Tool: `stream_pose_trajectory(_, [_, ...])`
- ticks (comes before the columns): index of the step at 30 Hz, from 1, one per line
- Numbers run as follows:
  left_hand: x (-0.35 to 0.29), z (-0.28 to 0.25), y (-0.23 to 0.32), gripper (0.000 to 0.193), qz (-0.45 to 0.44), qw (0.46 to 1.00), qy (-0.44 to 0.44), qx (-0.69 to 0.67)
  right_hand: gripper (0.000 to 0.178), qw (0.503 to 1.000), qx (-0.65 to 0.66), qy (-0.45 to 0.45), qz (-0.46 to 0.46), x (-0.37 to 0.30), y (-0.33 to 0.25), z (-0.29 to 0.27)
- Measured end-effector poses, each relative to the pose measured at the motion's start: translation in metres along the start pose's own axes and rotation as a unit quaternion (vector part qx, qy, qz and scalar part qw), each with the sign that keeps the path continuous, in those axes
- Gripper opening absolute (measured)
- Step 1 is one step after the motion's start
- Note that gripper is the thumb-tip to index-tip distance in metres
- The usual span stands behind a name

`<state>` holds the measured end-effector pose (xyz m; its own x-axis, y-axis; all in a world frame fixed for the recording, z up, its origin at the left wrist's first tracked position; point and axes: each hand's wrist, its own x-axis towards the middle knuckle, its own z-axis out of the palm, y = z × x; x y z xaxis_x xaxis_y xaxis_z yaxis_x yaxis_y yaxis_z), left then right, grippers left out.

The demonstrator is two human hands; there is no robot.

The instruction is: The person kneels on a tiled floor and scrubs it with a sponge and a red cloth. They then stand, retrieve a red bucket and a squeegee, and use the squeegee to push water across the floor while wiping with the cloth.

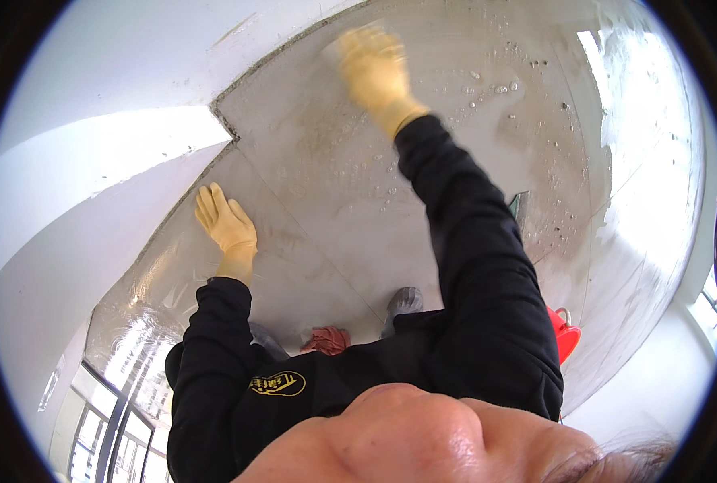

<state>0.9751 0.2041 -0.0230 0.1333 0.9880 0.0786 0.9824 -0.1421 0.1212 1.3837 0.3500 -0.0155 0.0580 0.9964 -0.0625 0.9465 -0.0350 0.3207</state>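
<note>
My left hand (226, 222), in a yellow rubber glove, lies flat on the wet grey floor (294, 201) near the foot of the white wall. Its fingers are stretched out and nothing is in them. Far ahead, my right hand (374, 68), gloved the same way, presses down on the floor with the arm reaching out. It is blurred by motion. A pale edge shows beside its fingers, but what lies under them I cannot make out. Bubbles and brownish wet smears spread to the right of that hand.
A white wall corner (223, 125) juts in at the left. A red bucket (566, 334) stands at my right side. A dark green flat thing (519, 207) lies partly behind my right arm. Close to my body are a reddish cloth (326, 340) and a grey-covered shoe (406, 300).
</note>
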Motion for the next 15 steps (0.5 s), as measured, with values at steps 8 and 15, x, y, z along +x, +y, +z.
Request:
stream_pose_trajectory(8, [0.001,0.0,0.002,0.056,-0.003,1.0,0.01,0.001,0.062,0.971,0.224,0.066,-0.045,-0.041,-0.038,0.012])
stream_pose_trajectory(15, [0.001,-0.001,0.002,0.056,0.001,1.0,0.013,-0.01,0.053,0.941,0.25,0.043,-0.222,-0.118,-0.058,0.005])
